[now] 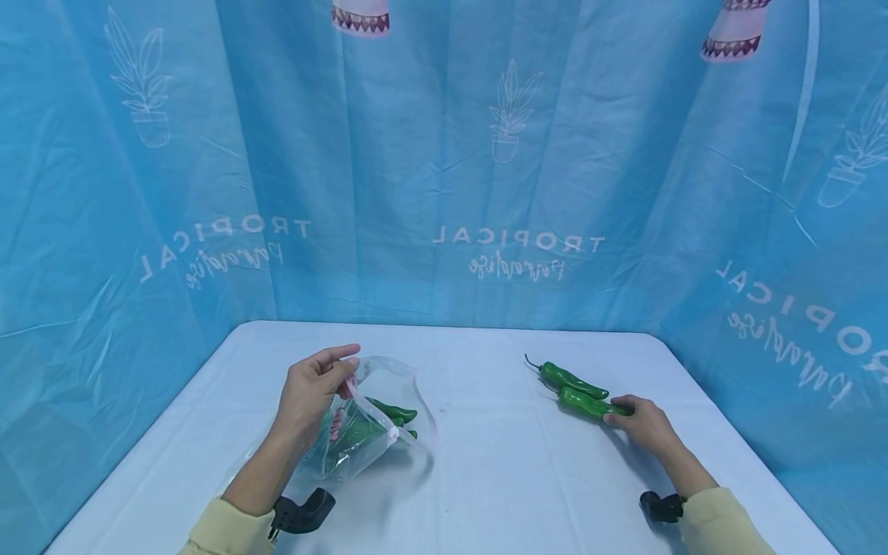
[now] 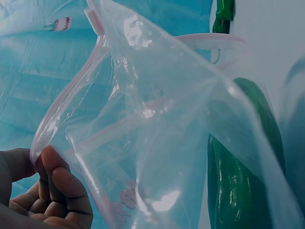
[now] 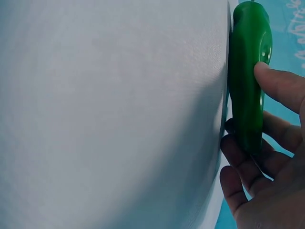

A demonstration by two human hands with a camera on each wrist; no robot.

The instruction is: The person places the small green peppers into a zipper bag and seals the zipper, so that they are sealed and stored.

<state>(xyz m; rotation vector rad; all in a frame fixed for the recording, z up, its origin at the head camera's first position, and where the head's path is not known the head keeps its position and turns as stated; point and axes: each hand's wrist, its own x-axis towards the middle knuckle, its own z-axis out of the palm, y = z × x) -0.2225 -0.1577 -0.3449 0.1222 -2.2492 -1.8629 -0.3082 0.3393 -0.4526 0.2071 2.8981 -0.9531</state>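
Note:
My left hand [image 1: 310, 393] pinches the rim of a clear zip bag [image 1: 347, 459] between thumb and forefinger, and the bag's mouth gapes toward the right. Inside it lie several green chili peppers [image 1: 394, 411], seen through the plastic in the left wrist view as well. On the right of the table, my right hand [image 1: 647, 424] holds the tip end of a green chili pepper [image 3: 248, 71] between thumb and fingers. A second loose pepper [image 1: 565, 378] with a long curved stem lies just behind it, close alongside.
A white-covered table [image 1: 486, 462] spans the space between both hands. Blue printed curtains [image 1: 430, 154] stand behind it and at both sides. A black wrist strap device [image 1: 303, 511] sits on the left wrist, and another [image 1: 661, 507] on the right.

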